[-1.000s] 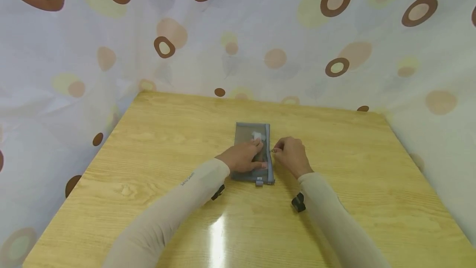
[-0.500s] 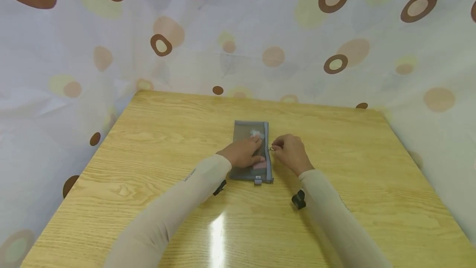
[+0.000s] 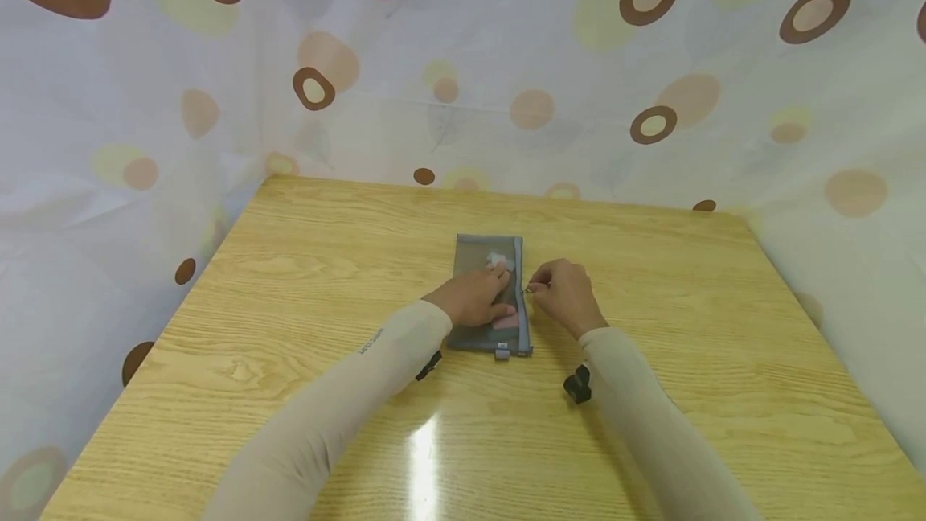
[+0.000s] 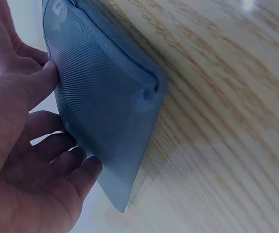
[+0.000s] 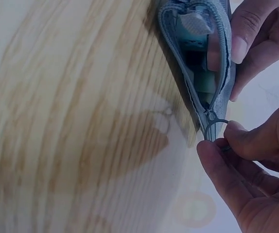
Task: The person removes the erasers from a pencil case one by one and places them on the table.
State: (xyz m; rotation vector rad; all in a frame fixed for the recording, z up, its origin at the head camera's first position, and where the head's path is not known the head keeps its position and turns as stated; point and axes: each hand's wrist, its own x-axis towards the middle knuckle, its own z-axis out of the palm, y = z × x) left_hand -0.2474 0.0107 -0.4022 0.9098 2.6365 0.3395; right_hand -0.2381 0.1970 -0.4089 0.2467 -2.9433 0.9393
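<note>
A grey-blue mesh zipper pouch [image 3: 483,336] lies on the wooden table in the head view. My left hand [image 3: 470,297] rests on it, fingers spread across the mesh; in the left wrist view, fingertips touch its side. My right hand [image 3: 569,296] is at the pouch's right edge. In the right wrist view, its thumb and forefinger pinch the ring-shaped zipper pull [image 5: 209,127]. Above that pull the zipper gapes, showing a whitish piece [image 5: 196,23] and blue-green contents inside. Pinkish and white items show faintly through the mesh in the head view; their kinds are unclear.
The wooden table [image 3: 304,264] extends around the pouch on all sides. A white cloth or sheet [image 3: 463,63] with brown and beige dots hangs behind and beside it. A small fabric tab [image 3: 502,354] sticks out from the pouch's near edge.
Over the last second my left thumb has slid slightly away from the pouch's near edge, baring more of the pinkish item. The right hand keeps its pinch on the zipper pull, nearly still.
</note>
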